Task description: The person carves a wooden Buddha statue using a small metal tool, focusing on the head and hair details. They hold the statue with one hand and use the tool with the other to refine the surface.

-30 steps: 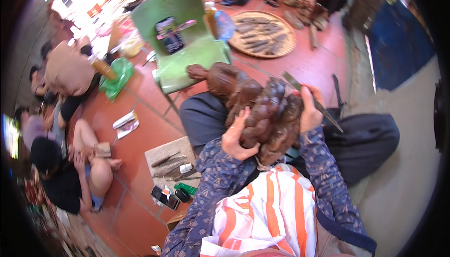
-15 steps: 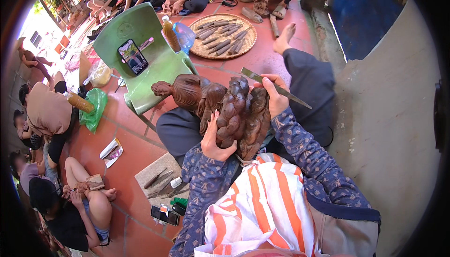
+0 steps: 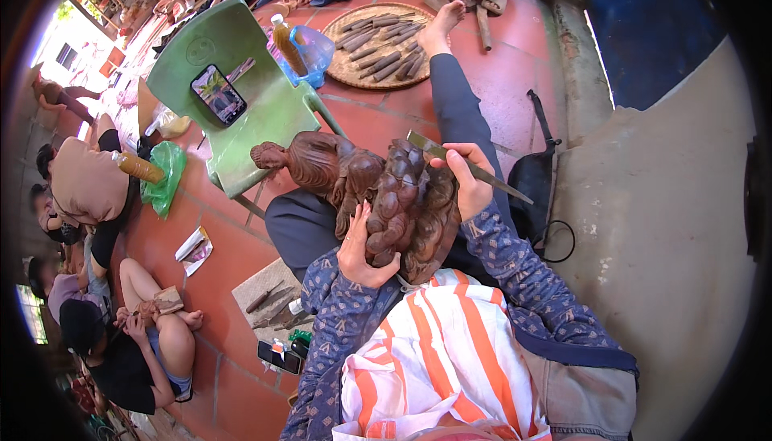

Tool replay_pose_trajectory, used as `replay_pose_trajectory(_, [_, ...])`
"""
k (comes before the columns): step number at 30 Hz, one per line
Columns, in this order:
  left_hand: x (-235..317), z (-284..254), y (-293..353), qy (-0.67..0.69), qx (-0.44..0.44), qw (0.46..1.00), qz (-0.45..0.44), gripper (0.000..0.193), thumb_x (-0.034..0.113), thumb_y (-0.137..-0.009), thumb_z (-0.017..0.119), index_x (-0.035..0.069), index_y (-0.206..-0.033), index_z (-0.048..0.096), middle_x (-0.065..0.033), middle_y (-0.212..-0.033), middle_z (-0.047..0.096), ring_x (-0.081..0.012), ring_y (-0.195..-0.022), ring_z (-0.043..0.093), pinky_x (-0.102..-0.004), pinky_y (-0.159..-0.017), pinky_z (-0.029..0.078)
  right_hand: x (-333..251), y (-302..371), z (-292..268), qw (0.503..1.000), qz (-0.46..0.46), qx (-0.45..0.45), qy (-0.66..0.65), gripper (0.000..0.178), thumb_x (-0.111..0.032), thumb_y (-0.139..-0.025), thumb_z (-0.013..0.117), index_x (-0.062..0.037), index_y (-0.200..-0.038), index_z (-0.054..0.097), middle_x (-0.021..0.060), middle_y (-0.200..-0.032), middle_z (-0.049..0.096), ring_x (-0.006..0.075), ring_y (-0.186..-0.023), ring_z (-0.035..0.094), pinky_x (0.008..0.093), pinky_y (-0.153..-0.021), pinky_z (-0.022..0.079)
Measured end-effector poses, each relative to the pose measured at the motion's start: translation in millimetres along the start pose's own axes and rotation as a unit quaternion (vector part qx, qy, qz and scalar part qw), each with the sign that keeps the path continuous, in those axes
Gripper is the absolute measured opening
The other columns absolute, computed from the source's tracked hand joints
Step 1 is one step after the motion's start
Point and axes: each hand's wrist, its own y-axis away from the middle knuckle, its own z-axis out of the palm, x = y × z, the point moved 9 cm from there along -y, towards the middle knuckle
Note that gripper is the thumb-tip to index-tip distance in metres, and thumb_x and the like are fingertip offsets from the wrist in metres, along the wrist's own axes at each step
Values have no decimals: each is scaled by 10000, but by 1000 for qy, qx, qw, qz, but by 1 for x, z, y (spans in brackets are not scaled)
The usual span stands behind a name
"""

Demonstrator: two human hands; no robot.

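Across my lap lies a dark brown carved wooden statue (image 3: 318, 161), its robed figure's head toward the left and its rounded, lobed base toward the right. My left hand (image 3: 362, 254) is spread along the near side of the base, with thumb and fingers gripping it. In my right hand (image 3: 470, 184), at the right end of the base, is a flat metal tool (image 3: 497, 183) that looks like a file. One end is broad and the other tapers to a point at the lower right. Some right fingertips are hidden behind the tool and the carving.
A green plastic chair (image 3: 257, 135) with a phone (image 3: 218, 94) stands ahead left. Beyond lies a round woven tray (image 3: 342, 75) of dark-handled tools. More tools rest on a mat (image 3: 241, 300) at left. A black bag (image 3: 531, 192) lies right. People sit around; a wall borders the right.
My outstretched leg has swung left toward the woven tray, uncovering the black bag. The view has shifted a little. Both hands keep their holds on the statue and the tool.
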Motion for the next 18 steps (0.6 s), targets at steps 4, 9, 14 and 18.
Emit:
replay_pose_trajectory(4, [0,1,-1,-4,-4,1000,-6,873,100,-603,782,-69,-1393,451,-270,-1397,511,-432,-1342,448,-506,-1094,375,9,0,-5,1000,23,-5,0,157,-98,-977,563,13,-1079,609,115,-909,708,148,-861,680,266,-825,518])
replay_pose_trajectory(9, [-2,5,-3,-21,-6,1000,-2,860,104,-608,784,-64,-1386,459,-258,-1391,523,-446,-1339,447,-533,-1093,364,17,-5,-9,999,23,-30,19,167,-107,-985,558,10,-1094,605,112,-912,712,150,-865,677,273,-840,515])
replay_pose_trajectory(14, [-2,8,-5,-49,-13,999,-15,852,111,-609,790,-62,-1377,466,-271,-1381,525,-452,-1328,459,-539,-1081,378,21,-6,-13,998,61,-26,19,176,-106,-988,548,16,-1100,609,109,-942,698,150,-877,681,269,-835,510])
replay_pose_trajectory(18, [-4,8,-1,-51,-11,999,0,854,136,-615,815,-56,-1373,471,-276,-1390,514,-468,-1329,453,-536,-1089,369,25,-9,-28,994,104,-19,11,271,-139,-1005,508,40,-1190,593,143,-967,709,174,-905,680,281,-855,507])
